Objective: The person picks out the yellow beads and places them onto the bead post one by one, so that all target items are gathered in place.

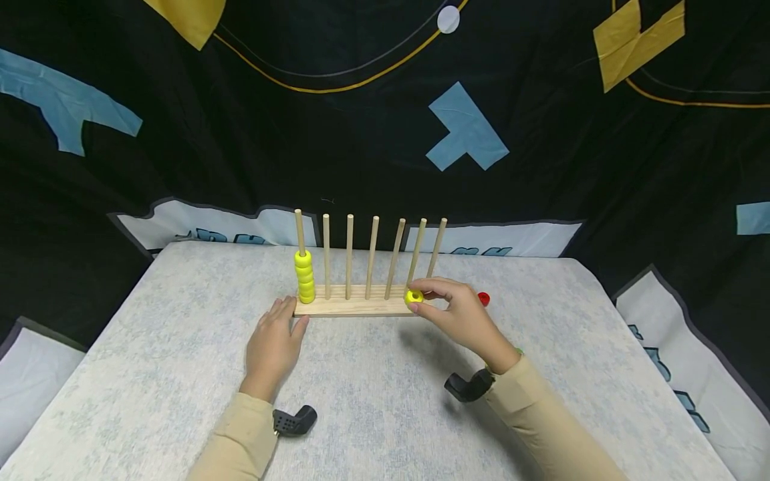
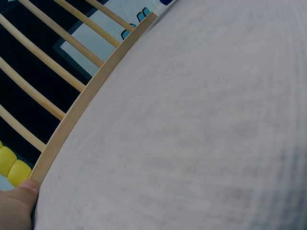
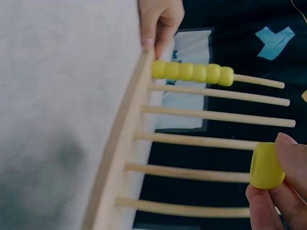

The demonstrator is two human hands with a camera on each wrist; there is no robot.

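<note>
A wooden peg rack [image 1: 355, 307] with several upright pegs stands on the table. Yellow beads [image 1: 305, 277] are stacked on its leftmost peg; the other pegs are bare. At the rack's left end, my left hand [image 1: 273, 344] holds the base, thumb along the front edge and fingers at the side. My right hand [image 1: 460, 317] pinches a loose yellow bead [image 3: 267, 166] between thumb and fingertips, its hole visible in the head view. That bead is in front of the pegs toward the right, off any peg. The right hand hides the rack's right end.
A red bead [image 1: 484, 298] lies on the table behind the right hand, partly covered by it. The pale table [image 1: 361, 401] meets a dark patterned cloth [image 1: 337, 147] at the back. Black wrist cameras [image 1: 295, 421] sit at both cuffs.
</note>
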